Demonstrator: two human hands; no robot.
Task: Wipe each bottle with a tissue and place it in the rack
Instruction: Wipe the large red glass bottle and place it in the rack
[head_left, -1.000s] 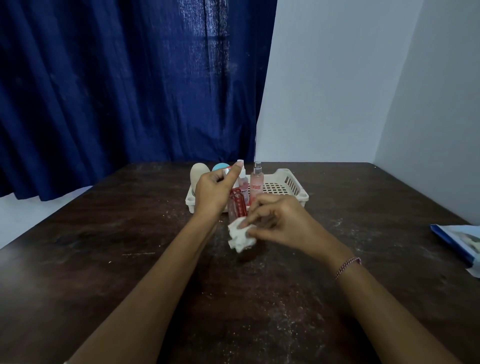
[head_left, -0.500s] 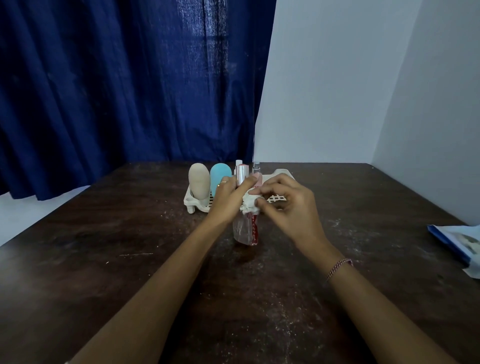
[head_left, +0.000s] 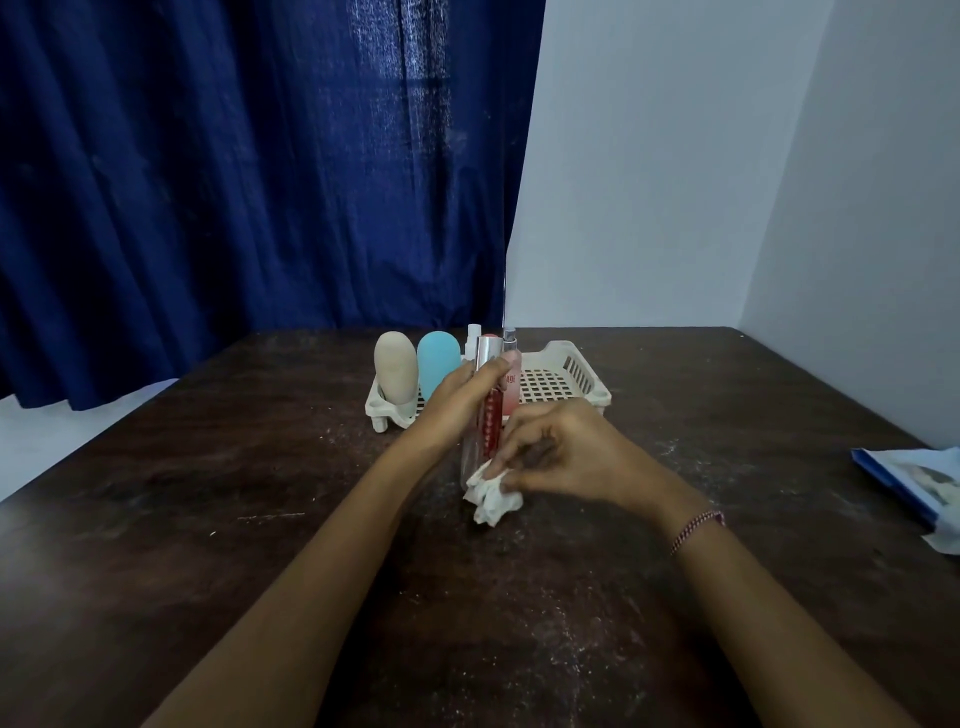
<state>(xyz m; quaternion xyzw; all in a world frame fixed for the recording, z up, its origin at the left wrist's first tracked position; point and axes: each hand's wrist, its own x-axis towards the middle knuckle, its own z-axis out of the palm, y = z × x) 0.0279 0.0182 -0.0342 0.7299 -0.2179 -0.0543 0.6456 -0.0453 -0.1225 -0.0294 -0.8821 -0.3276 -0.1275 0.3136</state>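
Gripping slim clear bottle with red strip (head_left: 488, 421) upright in left hand (head_left: 454, 397), fingers curling round its upper half. Pinching crumpled white tissue (head_left: 491, 499) in right hand (head_left: 558, 457), fingertips clenching it against bottle's base, directly below left fingers. Working just in front of white rack (head_left: 574, 371) holding beige bottle (head_left: 396, 369), blue bottle (head_left: 438, 366), pink spray bottle (head_left: 511, 387) upright, just beyond left fingertips.
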